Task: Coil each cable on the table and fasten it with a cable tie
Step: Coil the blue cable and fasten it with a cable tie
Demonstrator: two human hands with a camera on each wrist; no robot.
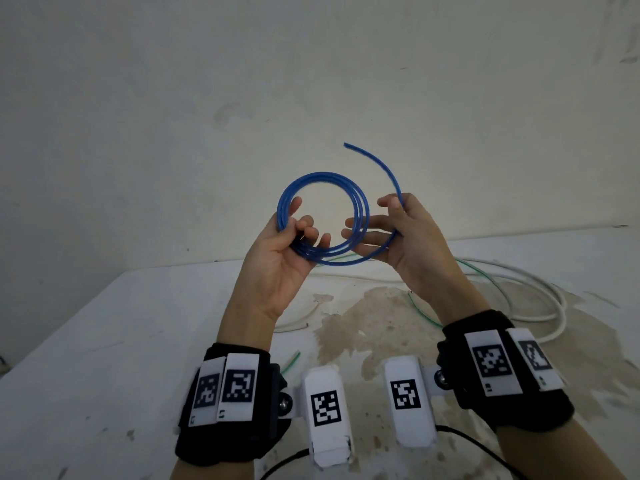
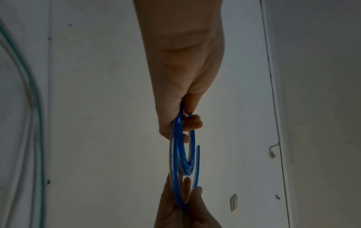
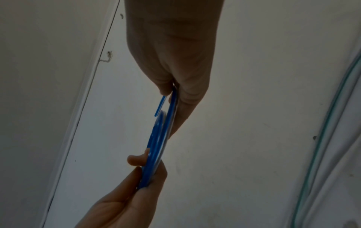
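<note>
A white table (image 1: 145, 341) with a brown stain across its middle stands against a bare, scuffed wall (image 1: 173, 98). Above it, the blue cable (image 1: 323, 216) is held up in the air as a round coil of several turns, between both hands. The left hand (image 1: 287, 258) grips the coil's lower left side, thumb along the outside and fingers curled through the ring. The right hand (image 1: 401, 237) holds the outermost turn on the right, thumb pinching the strand where it leaves the coil, the other fingers spread loosely behind; the free end arcs up and over to the left, ending cut in mid-air.

Only the head view shows what lies on the table: a thick white cable (image 1: 540, 292) looped at the right and a thin green cable (image 1: 485, 282) running beside it (one short green end also peeks out near the left wrist band). The wrist views show the coil edge-on instead, as a narrow blue sliver, and make plain that the turns are stacked closely. In the left wrist view the free tip stands slightly apart from the bundle.

Both wrist views are dim, and the green and white cables are only blurred streaks at their edges. How many turns the coil has is hard to count.
</note>
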